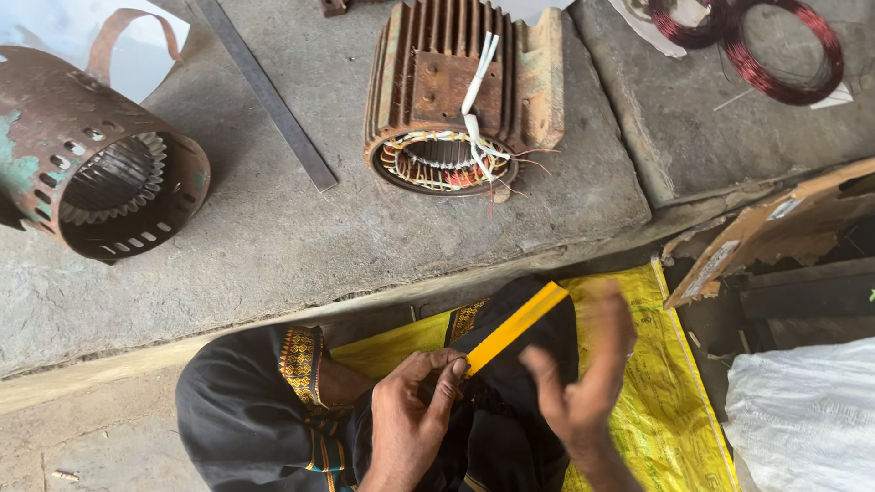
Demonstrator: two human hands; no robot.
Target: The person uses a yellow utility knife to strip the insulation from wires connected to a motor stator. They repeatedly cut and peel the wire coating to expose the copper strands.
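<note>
My left hand (415, 415) pinches the near end of a flat yellow strip (515, 326) that slants up and to the right over my lap. My right hand (583, 374) is blurred, its fingers spread, just right of the strip and apart from it, holding nothing that I can make out. I sit cross-legged in dark trousers with patterned cuffs (301, 363) on a yellow woven sack (661, 401).
On the concrete slab ahead lies a finned motor stator (465, 91) with coloured windings and white leads. A rusty round housing (100, 164) lies at the left beside a metal ruler (273, 100). Copper wire coils (775, 46) at top right, torn cardboard (775, 228) and a white bag (807, 415) at right.
</note>
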